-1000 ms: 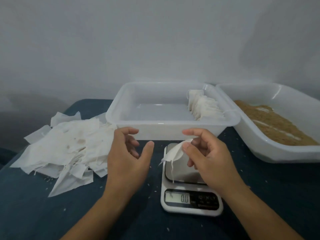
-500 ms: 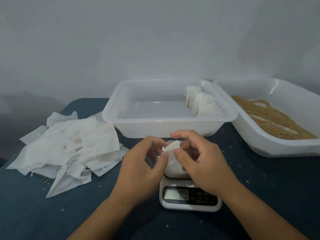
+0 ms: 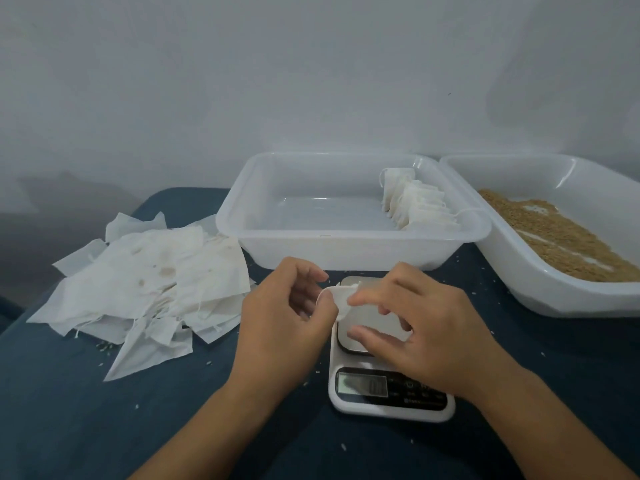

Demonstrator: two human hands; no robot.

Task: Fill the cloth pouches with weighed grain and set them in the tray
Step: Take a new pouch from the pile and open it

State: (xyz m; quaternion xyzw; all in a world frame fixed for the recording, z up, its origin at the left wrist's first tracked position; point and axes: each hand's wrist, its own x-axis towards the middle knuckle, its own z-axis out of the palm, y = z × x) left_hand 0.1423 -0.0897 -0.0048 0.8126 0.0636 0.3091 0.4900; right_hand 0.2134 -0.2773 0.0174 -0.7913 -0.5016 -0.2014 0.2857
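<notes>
**Desk:** What is at the centre?

**Photographer:** A single white cloth pouch (image 3: 349,306), held just above the steel platform of a digital kitchen scale (image 3: 388,379). The person's left hand (image 3: 287,323) pinches the pouch's left edge between thumb and forefinger; the right hand (image 3: 415,330) pinches its top edge, with the remaining fingers curled over the lower part. The pouch looks flat and unfilled, its mouth apparently being worked open.

**Desk:** And around the scale?

**Photographer:** Directly behind the scale sits a translucent plastic tray (image 3: 346,251), with a row of filled pouches (image 3: 415,206) standing along its right side. To the right of the scale, a white tub (image 3: 554,292) holds brown grain (image 3: 561,237). To the left of the scale lies a loose heap of empty pouches (image 3: 145,292) on a dark blue cloth (image 3: 104,427) flecked with stray grains.

**Desk:** Where could this slip?

**Photographer:** The display is too blurred to read. In my judgement, if either hand bears on the platform, the weight will read false. The thin fabric could fold shut or slip from so light a pinch, sending grain onto the cloth instead of inside. The drawstring, barely visible here, might snag.
</notes>
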